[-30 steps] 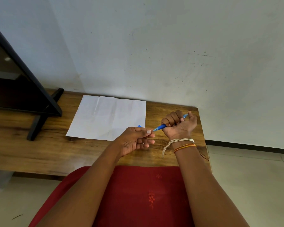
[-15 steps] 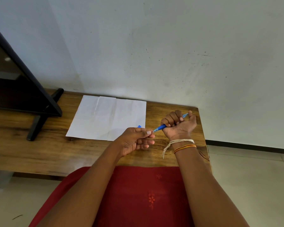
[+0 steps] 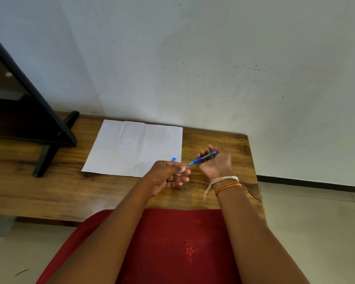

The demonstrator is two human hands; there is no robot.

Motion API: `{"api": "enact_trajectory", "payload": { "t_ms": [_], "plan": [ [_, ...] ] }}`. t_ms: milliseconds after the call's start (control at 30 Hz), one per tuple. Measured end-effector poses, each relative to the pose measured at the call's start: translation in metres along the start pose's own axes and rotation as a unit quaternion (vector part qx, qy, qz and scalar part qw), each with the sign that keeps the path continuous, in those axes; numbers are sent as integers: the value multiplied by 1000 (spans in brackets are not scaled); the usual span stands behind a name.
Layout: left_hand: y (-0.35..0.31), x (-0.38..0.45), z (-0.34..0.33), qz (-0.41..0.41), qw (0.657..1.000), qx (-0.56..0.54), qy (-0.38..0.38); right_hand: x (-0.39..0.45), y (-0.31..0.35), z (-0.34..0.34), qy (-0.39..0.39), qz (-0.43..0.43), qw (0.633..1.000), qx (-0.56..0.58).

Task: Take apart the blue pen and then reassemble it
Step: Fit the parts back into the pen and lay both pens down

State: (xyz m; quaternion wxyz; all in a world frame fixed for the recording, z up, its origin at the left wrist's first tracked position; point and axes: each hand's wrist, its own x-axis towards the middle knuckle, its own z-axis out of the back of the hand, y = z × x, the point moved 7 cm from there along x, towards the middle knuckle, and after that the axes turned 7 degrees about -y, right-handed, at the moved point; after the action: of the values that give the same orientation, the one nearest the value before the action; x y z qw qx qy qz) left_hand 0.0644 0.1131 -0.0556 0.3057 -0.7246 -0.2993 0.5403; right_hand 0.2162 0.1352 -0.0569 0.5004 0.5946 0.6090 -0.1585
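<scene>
Nearest, over the near edge of the table (image 3: 49, 187): left hand (image 3: 166, 177) with thumb and forefinger pinched at the tip end of the blue pen (image 3: 201, 159); whether on the tip piece or the refill, too small to tell. Just right and slightly farther: right hand (image 3: 215, 162) curled loosely around the pen's barrel, pen held in the air, slanting up to the right. Behind the left hand, a small blue piece (image 3: 173, 159) on the white paper (image 3: 131, 148), probably the cap. Judged: disassembly only begun, cap off at most; barrel, refill and all reassembly left.
</scene>
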Motion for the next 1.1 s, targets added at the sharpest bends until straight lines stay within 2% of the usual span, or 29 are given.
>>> {"api": "enact_trajectory", "payload": {
  "t_ms": [133, 233, 367, 433, 633, 833, 900, 1000, 1100],
  "plan": [
    [0, 2, 5, -3, 998, 41, -41, 11, -2, 8, -42, 31, 980, -193],
    [1, 5, 10, -2, 989, 116, -87, 19, -1, 10, -54, 102, 933, -340],
    [1, 4, 9, 2, 982, 166, -89, 22, 6, 10, -65, 208, 866, -451],
    [-1, 4, 10, -7, 978, 185, -97, 20, 10, 10, -76, 242, 838, -483],
    [-4, 6, 12, -25, 965, 223, -132, 14, 13, 12, -102, 275, 808, -511],
    [-8, 13, 18, -86, 942, 274, -171, 10, 8, 6, -96, 323, 759, -557],
    [-13, 13, 22, -127, 921, 303, -210, 7, 7, 5, -93, 337, 748, -564],
    [-23, 6, 32, -197, 854, 378, -298, 4, 7, 5, -94, 359, 725, -580],
    [-20, 3, 40, -182, 809, 457, -322, 2, 5, 2, -89, 378, 697, -602]
  ]
}}
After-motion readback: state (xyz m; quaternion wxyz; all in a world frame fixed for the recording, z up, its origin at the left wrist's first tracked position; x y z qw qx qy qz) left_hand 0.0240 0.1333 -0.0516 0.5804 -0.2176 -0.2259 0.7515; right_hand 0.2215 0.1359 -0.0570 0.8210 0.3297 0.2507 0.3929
